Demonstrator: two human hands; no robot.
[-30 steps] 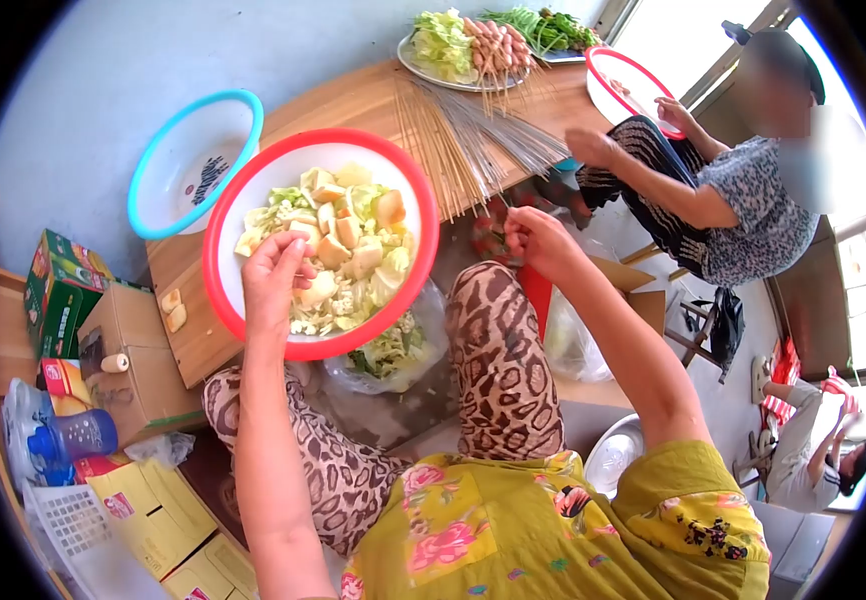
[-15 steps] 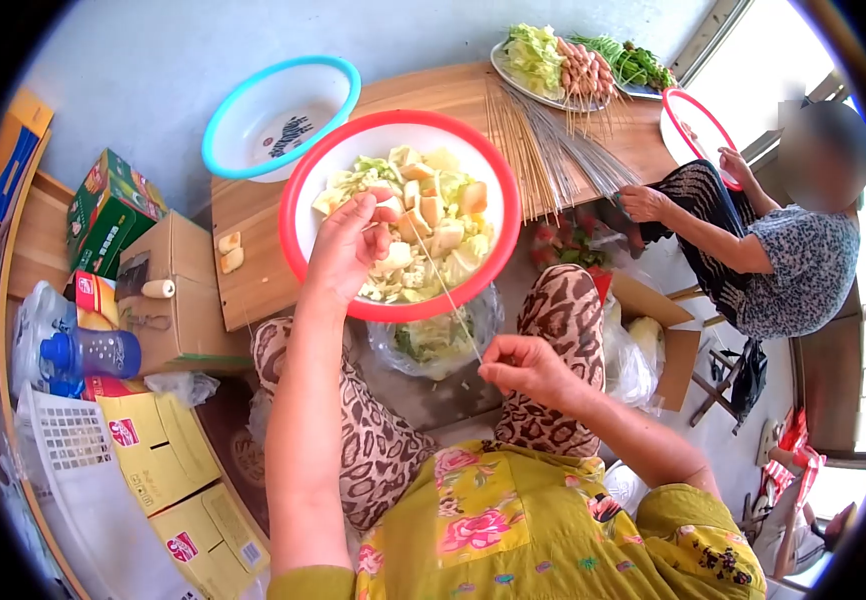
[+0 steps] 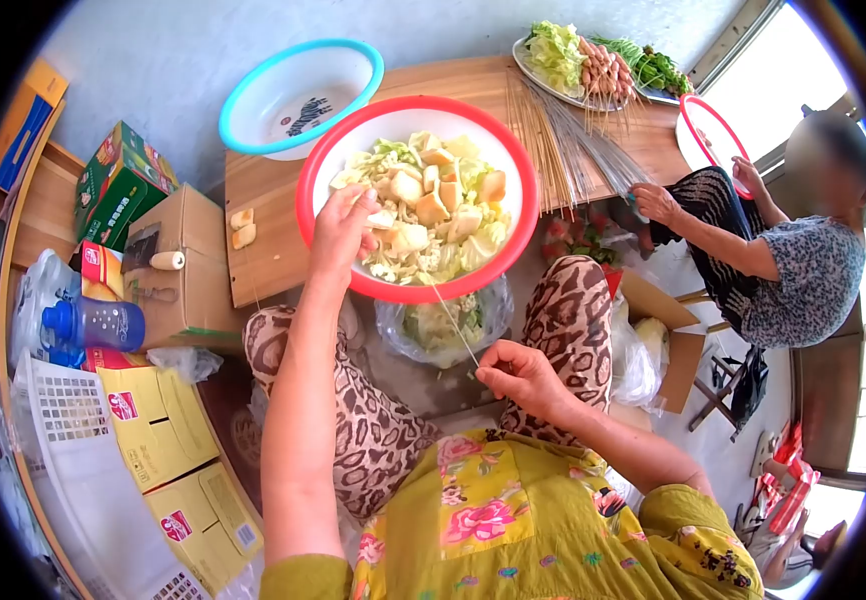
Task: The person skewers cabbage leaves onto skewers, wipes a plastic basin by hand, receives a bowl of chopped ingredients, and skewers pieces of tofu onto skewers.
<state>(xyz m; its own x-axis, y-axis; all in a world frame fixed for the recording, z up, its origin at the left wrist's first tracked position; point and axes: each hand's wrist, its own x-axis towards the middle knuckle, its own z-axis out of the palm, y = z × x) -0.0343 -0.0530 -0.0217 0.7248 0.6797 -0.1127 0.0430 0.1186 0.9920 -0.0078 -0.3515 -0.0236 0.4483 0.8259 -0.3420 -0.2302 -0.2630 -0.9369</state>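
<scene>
A red-rimmed white basin point(image 3: 525, 200) holds cut cabbage and browned bread-like pieces point(image 3: 410, 189). My left hand point(image 3: 344, 232) is over the basin's left side, its fingers closed; what they hold, if anything, is hidden. Below and right of the basin, my right hand point(image 3: 521, 377) pinches the lower end of a thin skewer point(image 3: 455, 325), which slants up toward the basin's front rim. Many more skewers point(image 3: 565, 140) lie fanned out on the wooden table point(image 3: 443, 84), right of the basin.
A blue-rimmed basin point(image 3: 302, 98) is at the back left. A plate point(image 3: 526, 62) of greens and skewered pink pieces stands at the back right. Another person point(image 3: 803, 270) sits at the right, beside a second red-rimmed basin point(image 3: 690, 150). A clear bag point(image 3: 443, 315) of leaves hangs below my basin.
My right hand has come from near the table's skewers down toward my lap, now with a skewer. My left hand has lowered into the basin's left side. The view has shifted.
</scene>
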